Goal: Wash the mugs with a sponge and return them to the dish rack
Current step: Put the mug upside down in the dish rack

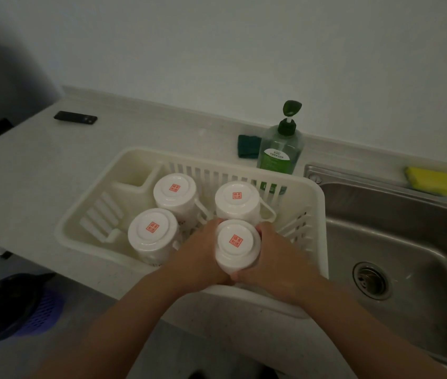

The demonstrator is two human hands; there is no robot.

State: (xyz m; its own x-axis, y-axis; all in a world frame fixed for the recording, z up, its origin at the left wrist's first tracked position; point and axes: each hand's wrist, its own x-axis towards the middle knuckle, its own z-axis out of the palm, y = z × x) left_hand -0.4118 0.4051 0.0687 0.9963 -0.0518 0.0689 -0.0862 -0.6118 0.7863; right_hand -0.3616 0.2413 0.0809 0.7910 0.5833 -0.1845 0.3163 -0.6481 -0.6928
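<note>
While both hands clasp it, the upturned white mug (237, 246) is at the near right of the dish rack (318, 203), red stamp up; whether it rests there I can't tell. Left hand (197, 258) curls round its left side, right hand (274, 255) round its right. Three more mugs (174, 192) stand inverted beside it. Soap bottle (279, 151) on the worktop (39, 165) behind, yellow sponge (433, 180) on the sink (408, 228) ledge.

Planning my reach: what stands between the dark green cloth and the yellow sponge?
Head view: the green soap pump bottle, beside the dark green cloth; beyond it only bare counter and sink rim up to the yellow sponge.
</note>
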